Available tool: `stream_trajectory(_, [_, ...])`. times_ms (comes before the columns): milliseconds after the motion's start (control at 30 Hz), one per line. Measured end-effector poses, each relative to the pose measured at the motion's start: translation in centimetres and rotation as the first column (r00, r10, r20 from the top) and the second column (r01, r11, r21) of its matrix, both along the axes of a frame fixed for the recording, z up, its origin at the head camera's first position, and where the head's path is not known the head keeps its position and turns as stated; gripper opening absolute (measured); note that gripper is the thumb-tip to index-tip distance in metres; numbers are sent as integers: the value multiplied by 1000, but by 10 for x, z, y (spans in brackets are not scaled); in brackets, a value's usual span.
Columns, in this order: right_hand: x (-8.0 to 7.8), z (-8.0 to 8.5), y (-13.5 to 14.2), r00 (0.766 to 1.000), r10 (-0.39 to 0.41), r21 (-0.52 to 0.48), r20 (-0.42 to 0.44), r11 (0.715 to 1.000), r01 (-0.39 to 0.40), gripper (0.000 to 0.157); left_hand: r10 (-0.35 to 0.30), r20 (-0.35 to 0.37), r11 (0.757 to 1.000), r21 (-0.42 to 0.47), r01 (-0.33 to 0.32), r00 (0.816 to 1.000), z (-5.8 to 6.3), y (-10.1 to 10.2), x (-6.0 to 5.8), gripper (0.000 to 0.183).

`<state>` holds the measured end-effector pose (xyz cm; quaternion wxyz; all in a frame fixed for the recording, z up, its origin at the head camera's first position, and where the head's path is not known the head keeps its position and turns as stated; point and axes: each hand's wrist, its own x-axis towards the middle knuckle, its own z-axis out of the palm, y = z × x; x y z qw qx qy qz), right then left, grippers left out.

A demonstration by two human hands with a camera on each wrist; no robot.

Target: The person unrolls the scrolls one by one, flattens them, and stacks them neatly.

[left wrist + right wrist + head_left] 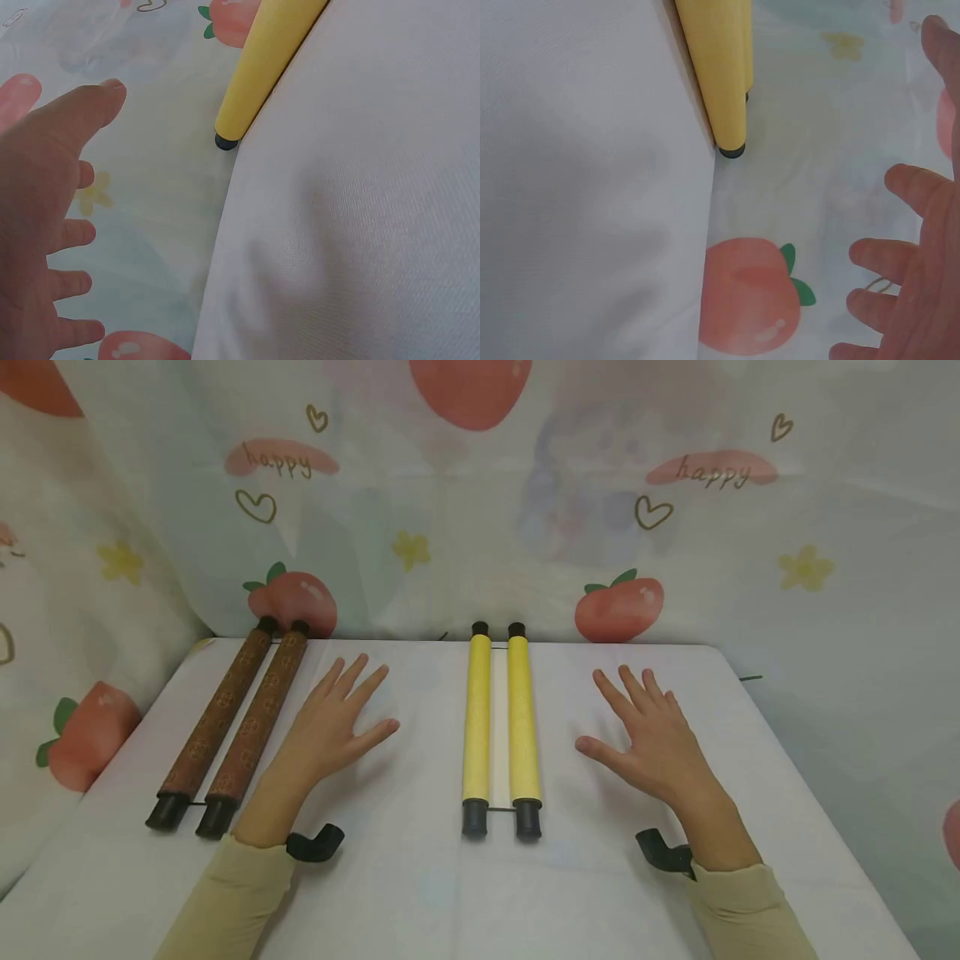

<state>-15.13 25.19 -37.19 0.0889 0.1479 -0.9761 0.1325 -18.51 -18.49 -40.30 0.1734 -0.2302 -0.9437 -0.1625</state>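
Note:
A yellow scroll [477, 718] with black end knobs lies at the middle of the table, rolled in from both sides so that a narrow pale strip shows between its two rolls. A brown patterned scroll [217, 718], likewise in two rolls, lies slanted at the left. My left hand [330, 727] hovers between the two scrolls, fingers spread, holding nothing. To the right of the yellow scroll, my right hand [652, 739] is held over the table with its fingers apart, also holding nothing. In both wrist views the spread fingers stand away from the yellow scroll.
The scrolls lie on a white-covered table [420, 902]. Behind it hangs a pale cloth [450, 485] printed with fruit, hearts and flowers, which also runs along the left and right sides. A black curved piece [315, 843] sits at the left wrist, another [663, 852] at the right.

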Motion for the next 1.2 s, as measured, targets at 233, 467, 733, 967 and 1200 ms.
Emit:
stream_trajectory(233, [-2, 0, -3, 1000, 19, -27, -21, 999, -19, 89, -10, 2, 1000, 2, 10, 1000, 4, 3, 2, 77])
stream_trajectory(467, [-1, -3, -12, 982, 165, -112, -94, 978, -175, 69, -183, 77, 982, 61, 179, 980, 6, 25, 8, 65])
stream_trajectory(733, [-13, -12, -51, 940, 340, -149, -36, 928, -341, 55, -364, 142, 931, 22, 365, 920, 4, 59, 8, 48])
stream_trajectory(967, [-18, -25, -63, 921, 385, -133, 63, 918, -374, 55, -472, 242, 878, 37, 478, 848, -9, 70, -2, 39])
stream_trajectory(1200, [-19, -29, -63, 908, 410, -86, 87, 911, -403, 45, -454, 366, 881, 50, 470, 812, -13, 67, 0, 43])
